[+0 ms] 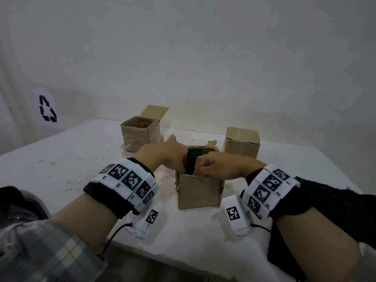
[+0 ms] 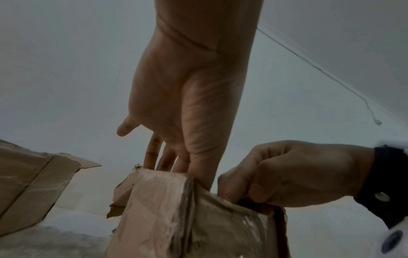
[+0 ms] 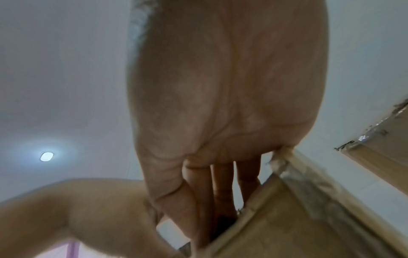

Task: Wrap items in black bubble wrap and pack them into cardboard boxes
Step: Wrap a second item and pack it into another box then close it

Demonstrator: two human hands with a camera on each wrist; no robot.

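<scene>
An open cardboard box (image 1: 198, 192) stands in the middle of the white table (image 1: 61, 159). A dark item with green on it (image 1: 191, 159) shows inside, mostly hidden by the hands. My left hand (image 1: 162, 151) reaches over the far left rim, its straight fingers (image 2: 152, 151) dipping down inside the box (image 2: 159, 209), thumb held free. My right hand (image 1: 211, 165) is curled at the near rim. In the left wrist view my right hand (image 2: 287, 174) pinches the box wall, thumb outside. Its fingers (image 3: 223, 188) go down inside the wall (image 3: 276, 218).
An open box (image 1: 139, 133) with something colourful inside stands at the back left. A closed box (image 1: 241, 142) stands at the back right. Black bubble wrap (image 1: 325, 200) lies under my right forearm at the table's right. A recycling sign (image 1: 47, 108) is on the left wall.
</scene>
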